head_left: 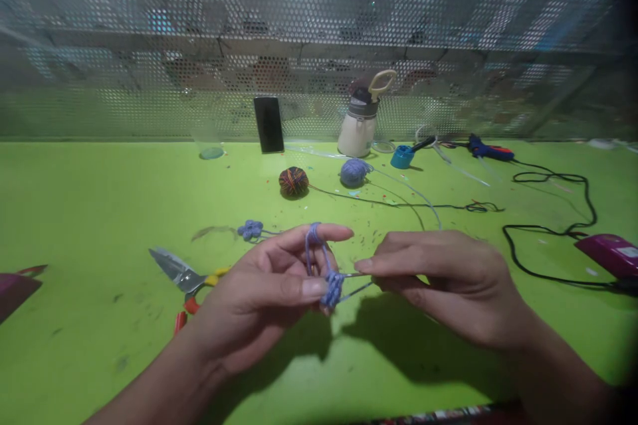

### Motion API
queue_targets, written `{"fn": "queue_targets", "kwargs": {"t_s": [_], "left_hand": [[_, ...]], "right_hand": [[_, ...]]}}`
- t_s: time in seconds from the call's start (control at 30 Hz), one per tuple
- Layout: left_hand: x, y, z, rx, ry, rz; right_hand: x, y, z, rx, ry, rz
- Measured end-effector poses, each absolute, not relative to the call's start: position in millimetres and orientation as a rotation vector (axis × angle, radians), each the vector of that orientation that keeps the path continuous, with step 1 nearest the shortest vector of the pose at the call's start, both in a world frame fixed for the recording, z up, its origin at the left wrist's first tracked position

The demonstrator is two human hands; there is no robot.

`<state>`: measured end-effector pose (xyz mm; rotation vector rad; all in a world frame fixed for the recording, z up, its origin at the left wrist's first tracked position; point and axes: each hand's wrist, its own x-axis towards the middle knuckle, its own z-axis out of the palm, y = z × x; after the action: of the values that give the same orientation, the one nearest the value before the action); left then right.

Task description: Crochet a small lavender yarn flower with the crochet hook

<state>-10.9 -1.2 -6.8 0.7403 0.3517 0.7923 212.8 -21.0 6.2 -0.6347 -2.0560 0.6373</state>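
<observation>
One small crocheted piece (331, 289), likely soft and easily pulled out of shape

Nearest, the left hand (269, 289) pinches the blue-purple piece between thumb and fingers, above the green tabletop (379, 375). The right hand (443, 272), apart from the left, grips a thin crochet hook (356, 274) whose tip meets the work. The piece should weigh almost nothing and give under pressure; its finished, dense stitches look the safest place to hold, leaving the edge by the hook free. The hook seems stiff and perhaps smooth, best gripped along its shaft. A yarn loop (314, 234) circles the left index finger; too much tension there could distort stitches.

Beyond lie scissors (192, 279), then a crocheted flower (250, 230). Farther off sit a multicoloured yarn ball (294, 182) and a blue-purple yarn ball (353, 172), round enough to roll if tugged.
</observation>
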Motion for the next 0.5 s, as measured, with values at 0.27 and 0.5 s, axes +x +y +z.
{"fn": "queue_targets", "kwargs": {"t_s": [0.27, 0.5], "left_hand": [[-10.6, -3.1, -6.5, 0.75, 0.334, 0.803], [-11.1, -5.1, -3.5, 0.711, 0.285, 0.768]], "right_hand": [[215.9, -23.5, 5.6, -0.672, -2.094, 0.552], [217.3, -28.2, 8.5, -0.693, -2.135, 0.5]]}}
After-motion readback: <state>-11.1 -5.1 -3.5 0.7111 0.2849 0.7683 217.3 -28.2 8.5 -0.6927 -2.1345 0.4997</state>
